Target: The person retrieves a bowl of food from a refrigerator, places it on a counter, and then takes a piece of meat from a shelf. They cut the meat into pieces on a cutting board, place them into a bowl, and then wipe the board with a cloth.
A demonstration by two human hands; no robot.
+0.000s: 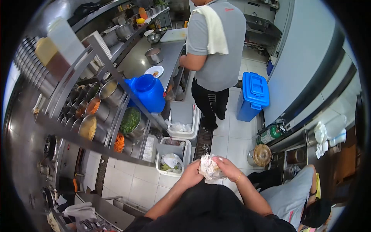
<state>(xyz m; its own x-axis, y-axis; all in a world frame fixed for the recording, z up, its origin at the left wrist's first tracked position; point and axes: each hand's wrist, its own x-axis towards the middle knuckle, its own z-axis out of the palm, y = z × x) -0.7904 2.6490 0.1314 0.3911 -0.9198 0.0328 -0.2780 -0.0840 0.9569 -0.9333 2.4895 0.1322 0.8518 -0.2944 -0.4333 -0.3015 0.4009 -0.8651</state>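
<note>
Close in front of my dark top, both hands grip a crumpled white bundle (210,169) with thin, partly see-through folds at its lower edge. My left hand (191,174) closes on its left side. From the right, my right hand (228,169) presses its fingers over the top of it; a thin band circles that wrist. I cannot tell whether the bundle is paper or a plastic bag. Just beyond my left hand stands a white bin (188,154) lined with a bag, with green scraps inside. Behind it is a second white bin (196,129) holding clear plastic.
A person in a grey shirt (222,46) stands ahead at the steel counter (133,60). A blue lidded bin (253,96) is on the tiled floor. At left, a metal rack (116,79) borders food containers and a blue drum (147,92). Another person (288,195) bends at lower right.
</note>
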